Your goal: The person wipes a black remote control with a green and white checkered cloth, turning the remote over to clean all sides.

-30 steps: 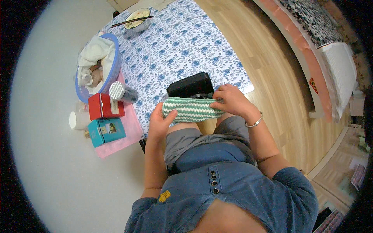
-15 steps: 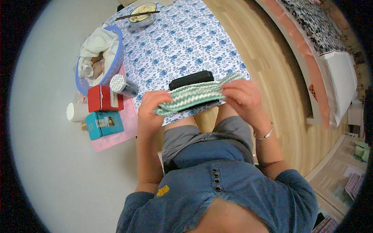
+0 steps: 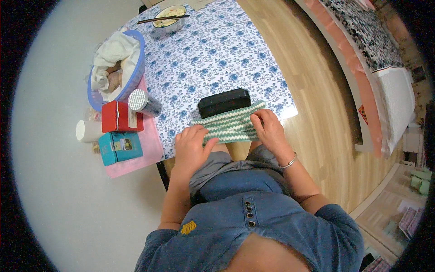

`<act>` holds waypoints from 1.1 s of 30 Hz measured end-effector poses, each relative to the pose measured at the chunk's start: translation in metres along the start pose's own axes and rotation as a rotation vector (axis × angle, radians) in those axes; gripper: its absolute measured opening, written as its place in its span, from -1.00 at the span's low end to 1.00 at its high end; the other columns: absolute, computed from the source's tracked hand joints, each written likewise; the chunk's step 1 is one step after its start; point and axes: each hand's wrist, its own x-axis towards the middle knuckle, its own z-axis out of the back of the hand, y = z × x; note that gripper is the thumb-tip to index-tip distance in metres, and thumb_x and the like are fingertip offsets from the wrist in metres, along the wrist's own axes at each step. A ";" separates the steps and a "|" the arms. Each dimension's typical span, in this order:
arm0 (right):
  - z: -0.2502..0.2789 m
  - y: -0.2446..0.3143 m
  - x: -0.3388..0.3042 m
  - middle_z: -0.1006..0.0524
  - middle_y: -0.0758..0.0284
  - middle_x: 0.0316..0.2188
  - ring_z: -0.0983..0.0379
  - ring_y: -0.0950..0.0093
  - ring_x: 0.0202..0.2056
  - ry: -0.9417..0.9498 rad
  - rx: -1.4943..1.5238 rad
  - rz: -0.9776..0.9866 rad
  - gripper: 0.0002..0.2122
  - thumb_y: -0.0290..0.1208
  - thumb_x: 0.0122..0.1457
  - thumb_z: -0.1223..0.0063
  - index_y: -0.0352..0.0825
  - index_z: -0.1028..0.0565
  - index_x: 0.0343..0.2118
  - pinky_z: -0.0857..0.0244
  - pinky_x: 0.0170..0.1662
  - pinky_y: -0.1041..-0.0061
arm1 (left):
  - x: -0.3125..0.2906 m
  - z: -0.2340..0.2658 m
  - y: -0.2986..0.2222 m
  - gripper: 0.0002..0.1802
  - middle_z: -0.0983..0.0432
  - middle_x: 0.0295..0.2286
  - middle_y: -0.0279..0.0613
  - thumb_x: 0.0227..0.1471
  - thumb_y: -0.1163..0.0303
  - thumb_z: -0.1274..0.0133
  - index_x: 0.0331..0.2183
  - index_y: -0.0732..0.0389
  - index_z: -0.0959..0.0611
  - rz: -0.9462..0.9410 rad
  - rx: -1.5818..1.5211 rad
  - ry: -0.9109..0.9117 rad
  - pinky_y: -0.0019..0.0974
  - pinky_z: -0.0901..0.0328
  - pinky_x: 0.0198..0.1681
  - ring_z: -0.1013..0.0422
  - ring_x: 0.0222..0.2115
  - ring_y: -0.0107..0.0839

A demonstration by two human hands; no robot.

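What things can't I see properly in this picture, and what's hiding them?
In the head view:
Parts of the green-and-white striped knitted cloth: covered by the left hand and right hand.
Lower right edge of the long black box: hidden behind the knitted cloth.
Bottom of the blue plastic basket: covered by the crumpled white cloth and other contents.
Pale food in the round, dark-rimmed bowl: too small to identify.
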 end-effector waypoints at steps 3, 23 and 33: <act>-0.008 0.002 0.002 -0.43 0.15 -0.41 -0.35 0.20 -0.32 -0.023 -0.108 0.055 -0.72 -0.23 0.01 -0.06 -0.40 -0.42 -0.41 -0.23 -0.26 0.33 | 0.005 -0.007 0.001 -0.75 -0.49 -0.42 -0.24 -0.15 0.21 -0.12 -0.51 0.21 -0.58 -0.014 0.193 -0.049 -0.21 -0.08 -0.32 -0.32 -0.35 -0.27; -0.041 -0.009 0.013 -0.39 0.21 -0.49 -0.35 0.25 -0.39 -0.256 -0.067 0.126 -0.83 -0.39 -0.06 -0.12 -0.36 -0.40 -0.60 -0.24 -0.33 0.37 | 0.018 -0.050 0.015 -0.68 -0.35 -0.62 -0.03 -0.15 0.27 -0.15 -0.58 0.29 -0.41 0.476 -0.109 -0.104 -0.12 -0.21 -0.52 -0.31 -0.57 -0.05; -0.032 -0.007 0.013 -0.35 0.20 -0.50 -0.31 0.28 -0.47 -0.296 0.135 0.209 -0.88 -0.56 -0.06 -0.09 -0.39 -0.35 -0.54 -0.23 -0.41 0.42 | 0.017 -0.044 0.012 -0.77 -0.31 -0.63 -0.12 -0.09 0.43 -0.08 -0.62 0.27 -0.39 0.142 -0.081 -0.384 -0.17 -0.17 -0.57 -0.27 -0.63 -0.14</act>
